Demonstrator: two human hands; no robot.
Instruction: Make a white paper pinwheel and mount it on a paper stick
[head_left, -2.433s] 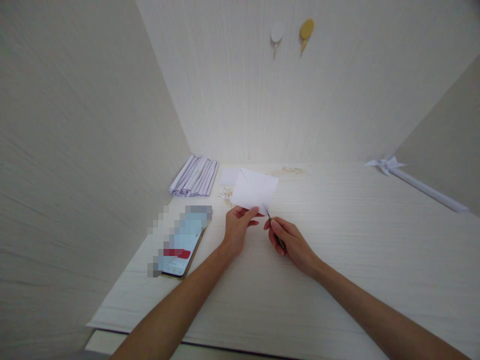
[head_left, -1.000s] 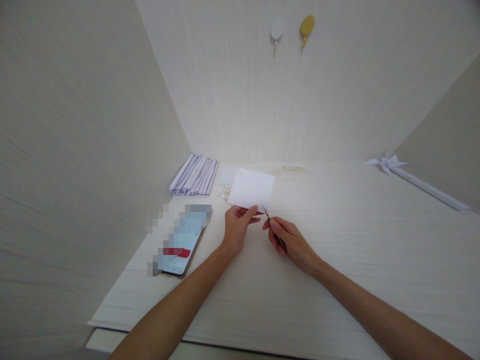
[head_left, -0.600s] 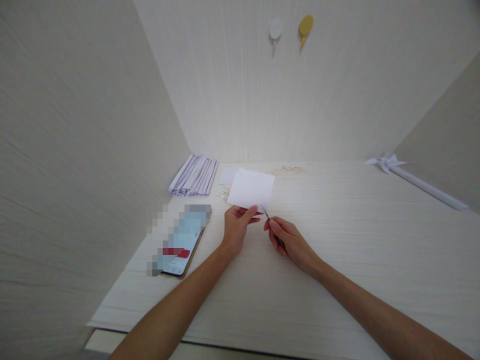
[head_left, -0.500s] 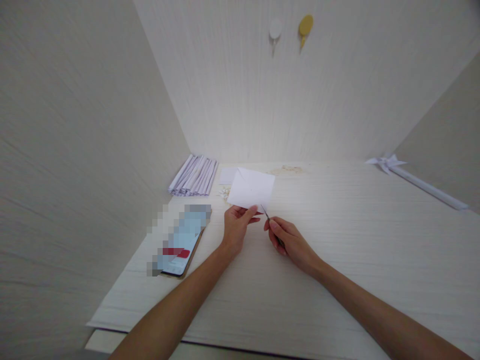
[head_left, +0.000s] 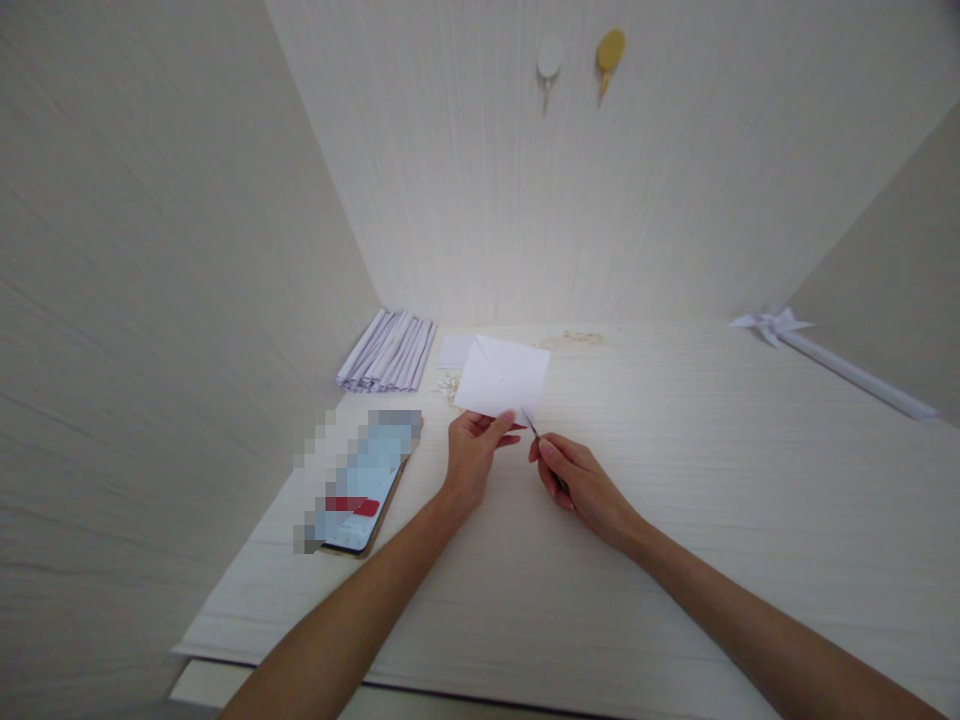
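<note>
My left hand (head_left: 472, 460) pinches the near edge of a folded white sheet of paper (head_left: 504, 375), thumb on top and fingers underneath. A diagonal fold line shows on the paper, which is held in front of me over the table. My right hand (head_left: 574, 480) is closed around what look like small scissors (head_left: 530, 424), with a thin pointed metal blade and dark handles mostly hidden by the fingers. The blade's tip meets the paper's near right corner, close to my left thumb. Whether the blades are apart cannot be made out.
A bundle of rolled or folded paper strips (head_left: 388, 352) lies at the back left, a flat paper piece (head_left: 454, 350) beside it. A phone (head_left: 375, 480) rests at left. At right lies a white paper stick with a pinwheel-like top (head_left: 855, 375). Two hooks (head_left: 611, 50) hang on the back wall.
</note>
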